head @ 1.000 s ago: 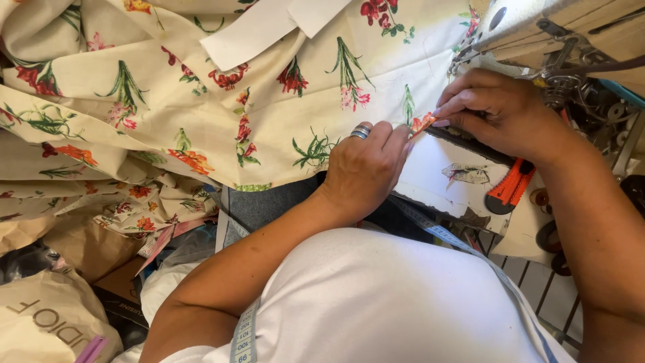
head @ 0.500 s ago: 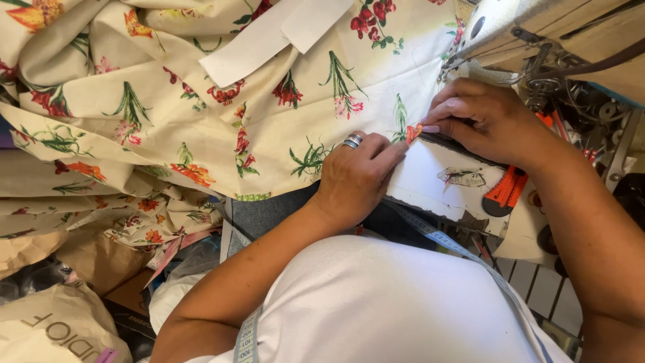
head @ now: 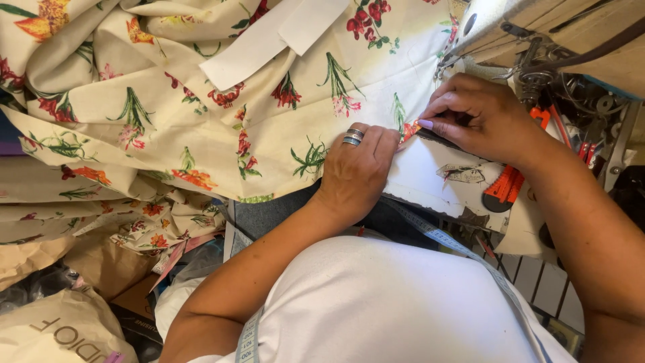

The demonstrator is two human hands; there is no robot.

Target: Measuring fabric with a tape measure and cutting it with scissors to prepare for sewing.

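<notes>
Since a second ago, little is altered: floral fabric (head: 222, 128) is kept pinned at its edge, beside the sewing machine (head: 571, 47), by the flattened left hand (head: 356, 171) and pinched by the closed right hand (head: 477, 114).

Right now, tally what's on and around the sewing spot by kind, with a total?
Hands: 2, left hand and right hand, both pressed on the cloth
Floral cloth: 1
White strips: 2
Ring: 1
Orange-handled tool: 1
Measuring tape: 1
Total: 8
</notes>
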